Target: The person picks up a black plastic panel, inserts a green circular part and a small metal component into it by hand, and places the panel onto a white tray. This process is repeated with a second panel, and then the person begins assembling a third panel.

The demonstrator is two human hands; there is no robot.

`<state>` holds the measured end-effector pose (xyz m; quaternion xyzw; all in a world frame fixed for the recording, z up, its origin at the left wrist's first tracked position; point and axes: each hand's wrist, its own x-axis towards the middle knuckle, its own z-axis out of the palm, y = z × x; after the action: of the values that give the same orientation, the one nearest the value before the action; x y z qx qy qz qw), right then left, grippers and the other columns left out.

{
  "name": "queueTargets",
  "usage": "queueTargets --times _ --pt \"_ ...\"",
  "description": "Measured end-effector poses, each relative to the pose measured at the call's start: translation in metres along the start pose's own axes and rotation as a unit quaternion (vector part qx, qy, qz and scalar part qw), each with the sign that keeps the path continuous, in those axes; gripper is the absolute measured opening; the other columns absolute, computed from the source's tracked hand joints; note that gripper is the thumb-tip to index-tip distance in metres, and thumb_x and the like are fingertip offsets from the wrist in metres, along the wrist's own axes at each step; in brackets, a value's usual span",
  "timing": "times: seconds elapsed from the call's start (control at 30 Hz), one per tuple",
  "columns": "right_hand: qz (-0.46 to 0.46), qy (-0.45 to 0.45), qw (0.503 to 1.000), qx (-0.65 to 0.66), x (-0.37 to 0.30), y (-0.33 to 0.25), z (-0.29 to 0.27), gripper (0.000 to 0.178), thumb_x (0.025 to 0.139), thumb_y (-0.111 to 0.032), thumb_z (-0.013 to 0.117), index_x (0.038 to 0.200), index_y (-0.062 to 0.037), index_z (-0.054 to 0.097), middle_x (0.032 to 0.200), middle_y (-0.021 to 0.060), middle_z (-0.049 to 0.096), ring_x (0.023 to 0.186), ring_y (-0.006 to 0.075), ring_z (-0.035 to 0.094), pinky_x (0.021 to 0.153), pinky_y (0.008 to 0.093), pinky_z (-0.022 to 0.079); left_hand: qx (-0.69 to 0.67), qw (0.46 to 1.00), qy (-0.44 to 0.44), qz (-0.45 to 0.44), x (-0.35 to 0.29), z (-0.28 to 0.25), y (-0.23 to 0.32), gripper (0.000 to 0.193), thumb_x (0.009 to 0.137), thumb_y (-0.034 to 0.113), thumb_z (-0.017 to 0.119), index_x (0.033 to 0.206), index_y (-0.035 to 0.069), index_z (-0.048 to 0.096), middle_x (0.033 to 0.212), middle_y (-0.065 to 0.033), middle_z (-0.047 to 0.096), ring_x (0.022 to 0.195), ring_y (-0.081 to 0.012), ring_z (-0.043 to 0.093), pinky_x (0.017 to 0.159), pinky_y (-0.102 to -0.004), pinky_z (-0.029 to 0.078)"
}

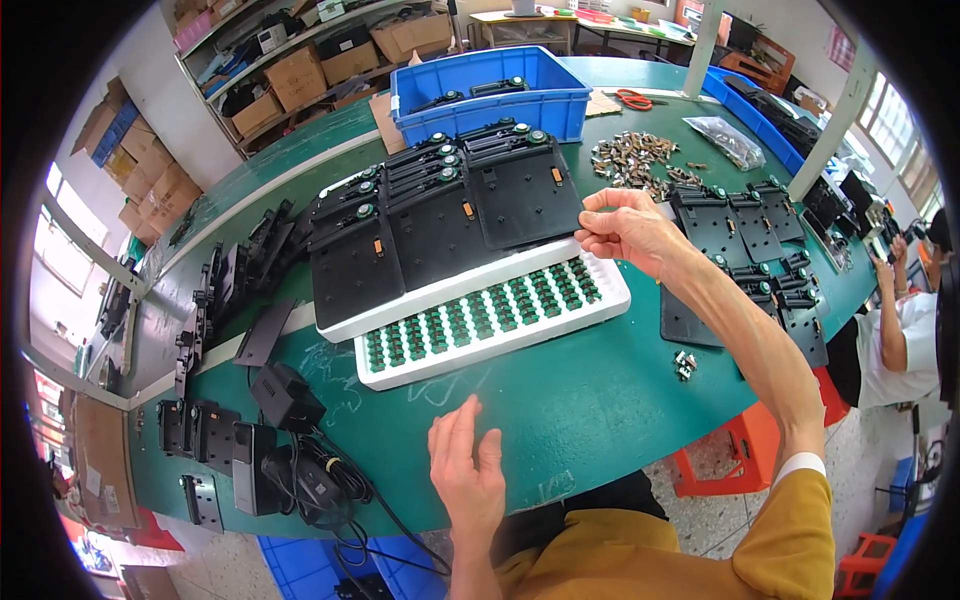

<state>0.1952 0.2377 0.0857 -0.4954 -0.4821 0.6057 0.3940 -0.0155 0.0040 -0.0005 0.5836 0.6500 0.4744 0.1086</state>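
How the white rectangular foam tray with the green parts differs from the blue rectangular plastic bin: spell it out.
The white rectangular foam tray is shallow, while the blue rectangular plastic bin has taller walls. The tray holds small green parts in neat rows; the bin shows a few long black parts. The tray lies nearer the person; the bin stands farther back. Both rest on the green tabletop.

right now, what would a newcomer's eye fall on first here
Probably the green parts in neat rows in a white foam tray, mid-picture, with black plates just beyond. Next, the blue bin behind those plates, and the right hand at their right edge.
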Motion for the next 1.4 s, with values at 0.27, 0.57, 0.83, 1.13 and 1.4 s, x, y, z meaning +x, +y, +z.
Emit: queueTargets --times 0.27,0.57,0.83,1.13,1.4 --pt "-0.026 0.000 0.997 -0.070 -0.001 0.002 0.002 0.019 0.091 -0.014 0.071 0.102 -0.0036 0.059 0.080 0.0091 0.068 0.064 0.0100 0.065 0.057 0.0226 0.055 -0.017 1.000 -0.010 -0.022 0.000 -0.001 0.004 0.038 0.089 0.008 0.067 0.125 0.002 0.062 0.108 -0.0120 0.067 0.104 -0.0300 0.063 0.106 -0.0497 0.041" --pt "-0.043 0.018 0.994 -0.097 -0.004 0.007 0.004 0.032 0.090 -0.019 0.073 0.110 0.0002 0.058 0.076 0.0089 0.067 0.064 0.0109 0.065 0.056 0.0224 0.055 -0.016 1.000 -0.008 -0.016 -0.001 -0.002 0.001 0.037 0.090 0.012 0.069 0.126 0.002 0.063 0.106 -0.0101 0.070 0.105 -0.0263 0.061 0.106 -0.0433 0.041" --pt "-0.067 0.018 0.995 -0.069 -0.007 0.013 -0.002 0.037 0.090 -0.025 0.074 0.111 -0.0009 0.057 0.079 0.0100 0.067 0.065 0.0116 0.065 0.058 0.0230 0.056 -0.017 1.000 -0.012 -0.017 -0.001 -0.001 0.003 0.037 0.090 0.011 0.068 0.126 0.003 0.063 0.104 -0.0095 0.070 0.102 -0.0264 0.063 0.108 -0.0468 0.039" --pt "-0.110 0.055 0.990 -0.075 -0.023 0.004 0.003 0.034 0.092 -0.033 0.070 0.105 -0.0037 0.059 0.072 0.0083 0.065 0.059 0.0107 0.061 0.051 0.0238 0.049 -0.005 1.000 -0.009 -0.010 0.002 0.000 0.002 0.037 0.088 0.008 0.069 0.124 0.003 0.064 0.104 -0.0091 0.070 0.102 -0.0275 0.063 0.107 -0.0467 0.040" --pt "-0.156 -0.064 0.973 -0.161 -0.074 -0.011 0.060 0.016 0.098 -0.022 0.060 0.097 -0.0056 0.062 0.064 -0.0005 0.058 0.052 0.0058 0.052 0.048 0.0203 0.040 0.014 0.999 -0.007 0.050 0.004 0.006 0.002 0.042 0.081 0.006 0.072 0.122 0.003 0.062 0.104 -0.0118 0.064 0.101 -0.0320 0.059 0.100 -0.0497 0.043"
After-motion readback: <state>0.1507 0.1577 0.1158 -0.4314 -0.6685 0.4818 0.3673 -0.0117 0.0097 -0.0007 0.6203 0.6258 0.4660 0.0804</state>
